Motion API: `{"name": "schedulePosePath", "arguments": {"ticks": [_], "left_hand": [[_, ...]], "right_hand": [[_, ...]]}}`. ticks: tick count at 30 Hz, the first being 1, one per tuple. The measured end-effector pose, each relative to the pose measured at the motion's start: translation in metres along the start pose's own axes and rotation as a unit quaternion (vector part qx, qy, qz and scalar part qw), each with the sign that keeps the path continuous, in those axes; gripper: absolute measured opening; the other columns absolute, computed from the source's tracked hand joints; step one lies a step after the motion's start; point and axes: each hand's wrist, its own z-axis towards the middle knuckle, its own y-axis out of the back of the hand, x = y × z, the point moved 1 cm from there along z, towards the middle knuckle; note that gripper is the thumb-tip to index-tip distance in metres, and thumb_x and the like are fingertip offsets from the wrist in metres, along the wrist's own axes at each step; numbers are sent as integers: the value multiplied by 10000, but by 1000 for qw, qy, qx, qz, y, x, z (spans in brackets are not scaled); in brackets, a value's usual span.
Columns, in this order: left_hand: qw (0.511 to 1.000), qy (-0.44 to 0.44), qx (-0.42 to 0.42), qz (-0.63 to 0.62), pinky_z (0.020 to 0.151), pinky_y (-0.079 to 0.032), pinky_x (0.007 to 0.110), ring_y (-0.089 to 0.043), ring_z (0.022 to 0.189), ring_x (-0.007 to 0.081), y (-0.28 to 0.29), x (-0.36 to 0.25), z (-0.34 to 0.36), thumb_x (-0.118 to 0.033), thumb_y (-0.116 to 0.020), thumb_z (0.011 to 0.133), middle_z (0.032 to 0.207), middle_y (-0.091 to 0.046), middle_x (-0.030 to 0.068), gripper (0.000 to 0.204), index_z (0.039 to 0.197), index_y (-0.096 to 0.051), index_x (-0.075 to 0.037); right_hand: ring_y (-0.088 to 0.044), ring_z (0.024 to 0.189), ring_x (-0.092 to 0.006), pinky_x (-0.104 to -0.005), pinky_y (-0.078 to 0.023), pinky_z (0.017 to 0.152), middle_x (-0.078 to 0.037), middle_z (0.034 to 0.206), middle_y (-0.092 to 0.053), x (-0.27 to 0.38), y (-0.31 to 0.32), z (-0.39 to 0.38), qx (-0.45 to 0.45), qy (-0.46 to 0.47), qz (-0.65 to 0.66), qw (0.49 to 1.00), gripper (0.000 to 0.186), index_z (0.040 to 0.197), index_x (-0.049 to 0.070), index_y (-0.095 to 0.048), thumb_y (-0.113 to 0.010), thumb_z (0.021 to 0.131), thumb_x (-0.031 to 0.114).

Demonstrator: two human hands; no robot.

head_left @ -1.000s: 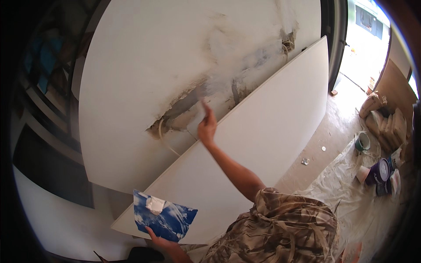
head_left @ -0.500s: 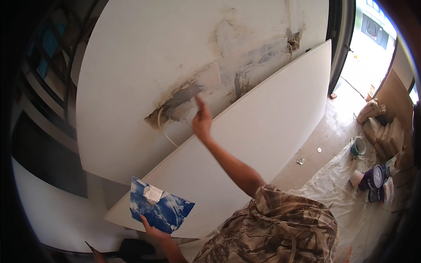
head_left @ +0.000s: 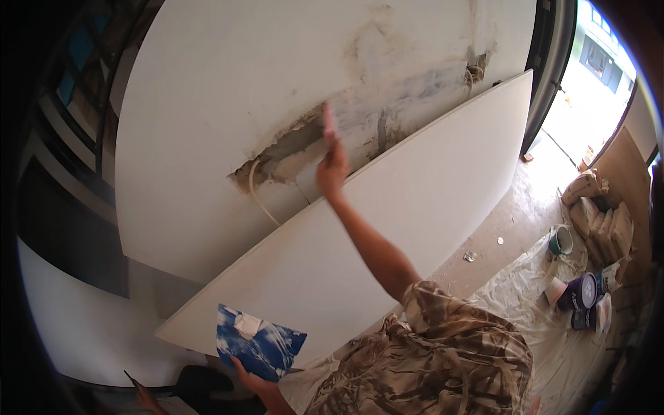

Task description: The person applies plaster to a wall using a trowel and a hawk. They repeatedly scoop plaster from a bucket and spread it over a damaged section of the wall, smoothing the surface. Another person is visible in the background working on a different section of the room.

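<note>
While my right hand (head_left: 332, 166) is up against the wall (head_left: 207, 104), its fingers are wrapped around a putty knife (head_left: 327, 119), the blade blurred and pressed onto the grey patch of filler (head_left: 304, 142) beside the broken hole. A pale cable (head_left: 261, 204) curls out of that hole and drops down behind the white board (head_left: 387, 228) leaning on the wall just below my arm.

Down low, my left hand (head_left: 250, 379) grips the bottom edge of a blue, white-smeared square board (head_left: 259, 344), fingers clamped underneath it. A lump of white filler (head_left: 247, 324) sits on its upper part. The board is held tilted, near the lower corner of the leaning white board.

My camouflage sleeve (head_left: 429, 360) fills the bottom of the view. Off to my right, a plastic sheet (head_left: 553, 346) covers the floor, and on it stand a dark purple bucket (head_left: 581, 290), a paper cup (head_left: 555, 290) lying on its side and a green-rimmed tub (head_left: 560, 240). Sacks (head_left: 602, 214) are stacked against the far side, next to the bright doorway (head_left: 588, 104).

At the lower left edge another hand (head_left: 146, 398) shows, holding something thin and dark that I cannot make out.
</note>
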Motion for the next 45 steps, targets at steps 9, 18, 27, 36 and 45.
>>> {"name": "schedulePosePath", "arguments": {"ticks": [9, 18, 27, 36, 45], "left_hand": [[999, -11, 38, -7, 1018, -429, 484, -499, 1224, 333, -30, -21, 10, -443, -548, 947, 1382, -451, 164, 655, 1408, -373, -13], [997, 24, -68, -21, 1032, -403, 489, -461, 1260, 341, 42, 14, 50, -503, -526, 930, 1411, -409, 167, 694, 1429, -358, -51], [997, -28, -72, -8, 1033, -397, 501, -450, 1267, 344, 16, 3, 37, -516, -535, 916, 1403, -413, 167, 713, 1432, -357, -57], [990, 27, -137, 11, 1034, -399, 497, -455, 1262, 333, -96, -37, -40, -500, -577, 898, 1400, -417, 158, 721, 1414, -375, -38], [1000, -22, 8, -5, 1043, -396, 498, -449, 1272, 353, -20, -21, -7, -480, -596, 902, 1410, -411, 175, 744, 1424, -349, -11]], "right_hand": [[-599, 1136, -324, -395, -462, 958, -152, 1224, -628, 37, 31, -14, 101, -71, 86, 989, 396, 1275, 82, -577, -457, 917, -37], [-603, 1105, -306, -373, -480, 958, -109, 1279, -588, -147, 52, 110, -70, -233, 90, 966, 516, 1369, 63, -487, -440, 870, -59], [-530, 1199, -361, -540, -494, 944, -156, 1383, -455, -175, 43, 125, -33, -438, 484, 757, 446, 1405, 73, -386, -252, 981, 96], [-540, 1218, -302, -353, -451, 1009, -135, 1363, -527, -11, 29, 142, -42, -249, 208, 945, 462, 1426, 76, -403, -353, 975, -12], [-542, 1222, -332, -384, -415, 1018, -188, 1314, -563, 45, 55, 36, 141, -36, 94, 985, 546, 1381, 44, -467, -412, 859, -107]]}}
